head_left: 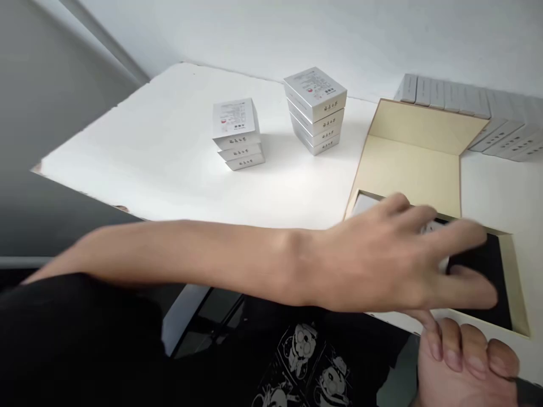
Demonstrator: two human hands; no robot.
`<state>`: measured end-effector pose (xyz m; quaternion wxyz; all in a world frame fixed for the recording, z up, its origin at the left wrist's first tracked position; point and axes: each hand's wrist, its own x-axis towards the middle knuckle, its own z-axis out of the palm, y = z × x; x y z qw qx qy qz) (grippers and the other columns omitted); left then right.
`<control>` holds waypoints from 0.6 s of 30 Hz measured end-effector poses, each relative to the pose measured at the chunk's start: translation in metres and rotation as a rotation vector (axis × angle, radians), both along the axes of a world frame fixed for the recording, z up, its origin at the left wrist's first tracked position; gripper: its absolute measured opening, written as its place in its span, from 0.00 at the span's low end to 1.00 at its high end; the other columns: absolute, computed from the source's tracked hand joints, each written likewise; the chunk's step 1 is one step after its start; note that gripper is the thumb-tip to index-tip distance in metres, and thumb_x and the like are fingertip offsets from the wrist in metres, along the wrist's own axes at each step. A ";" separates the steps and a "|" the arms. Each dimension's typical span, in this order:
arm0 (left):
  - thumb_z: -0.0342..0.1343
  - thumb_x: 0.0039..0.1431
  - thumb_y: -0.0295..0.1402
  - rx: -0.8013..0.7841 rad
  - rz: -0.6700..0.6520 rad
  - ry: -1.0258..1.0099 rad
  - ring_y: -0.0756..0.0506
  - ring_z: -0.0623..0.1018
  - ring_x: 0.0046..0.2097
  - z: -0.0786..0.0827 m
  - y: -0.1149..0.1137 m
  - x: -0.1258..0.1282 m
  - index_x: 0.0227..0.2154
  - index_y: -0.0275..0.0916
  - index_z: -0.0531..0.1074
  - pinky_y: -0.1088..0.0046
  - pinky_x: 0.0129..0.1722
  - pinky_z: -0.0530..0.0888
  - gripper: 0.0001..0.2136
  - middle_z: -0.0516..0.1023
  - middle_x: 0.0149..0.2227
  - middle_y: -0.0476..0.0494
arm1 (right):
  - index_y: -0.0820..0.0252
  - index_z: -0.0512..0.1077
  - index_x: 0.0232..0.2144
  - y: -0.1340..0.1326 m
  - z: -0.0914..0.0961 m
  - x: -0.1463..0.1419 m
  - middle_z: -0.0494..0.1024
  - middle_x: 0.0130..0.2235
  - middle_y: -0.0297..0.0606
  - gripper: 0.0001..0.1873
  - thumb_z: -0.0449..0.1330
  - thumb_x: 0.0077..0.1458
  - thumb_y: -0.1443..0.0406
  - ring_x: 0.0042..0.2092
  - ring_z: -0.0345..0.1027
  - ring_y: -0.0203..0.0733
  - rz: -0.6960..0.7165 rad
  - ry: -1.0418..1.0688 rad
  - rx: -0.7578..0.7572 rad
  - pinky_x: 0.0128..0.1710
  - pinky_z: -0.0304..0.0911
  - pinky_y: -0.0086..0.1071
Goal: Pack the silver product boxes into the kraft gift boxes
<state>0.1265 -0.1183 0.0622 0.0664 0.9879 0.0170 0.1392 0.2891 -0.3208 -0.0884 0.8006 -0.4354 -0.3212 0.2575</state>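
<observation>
The step in hand looks like work inside the open presentation case [518,288], whose cream-lined lid [411,161] is folded back toward 12 o'clock from the left hand [388,260]. That hand reaches in over the case palm down, blurred, its thumb and forefinger spread well apart above the black insert [487,259] at 3 o'clock; nothing shows between their tips, though I cannot tell what the hidden fingers press on. A pale carton [366,203] sits in the case, partly covered by the hand, one corner showing at 11 o'clock. At 5 o'clock the right hand [470,362] is curled into a fist by the near edge; whether anything is inside it I cannot tell. A stack of four silver cartons [314,93] stands at 11 o'clock, a stack of three [234,118] at 10, and a row of upright cartons [449,95] at 1, behind the lid. As I judge it, the next move calls for level fingertip pressure, keeping the carton seated beside the insert.
</observation>
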 end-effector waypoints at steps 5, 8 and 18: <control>0.49 0.72 0.58 -0.104 0.056 0.392 0.38 0.81 0.45 -0.014 0.003 0.032 0.52 0.39 0.78 0.60 0.43 0.75 0.27 0.74 0.59 0.31 | 0.54 0.74 0.37 0.002 0.020 -0.013 0.57 0.24 0.28 0.13 0.57 0.67 0.53 0.22 0.48 0.38 0.108 -0.062 0.016 0.20 0.46 0.35; 0.50 0.71 0.58 -0.135 0.111 0.474 0.38 0.80 0.44 -0.019 0.013 0.032 0.54 0.40 0.78 0.63 0.41 0.73 0.28 0.78 0.53 0.34 | 0.55 0.75 0.40 0.002 0.025 -0.013 0.62 0.26 0.29 0.13 0.56 0.69 0.54 0.24 0.53 0.37 0.152 -0.076 0.020 0.22 0.52 0.34; 0.46 0.76 0.53 -0.181 0.242 -0.133 0.37 0.80 0.56 -0.010 0.008 -0.024 0.44 0.38 0.77 0.57 0.55 0.79 0.23 0.79 0.54 0.36 | 0.56 0.78 0.43 -0.015 0.016 -0.018 0.77 0.36 0.36 0.07 0.60 0.67 0.64 0.34 0.69 0.44 -0.167 -0.403 -0.090 0.32 0.69 0.42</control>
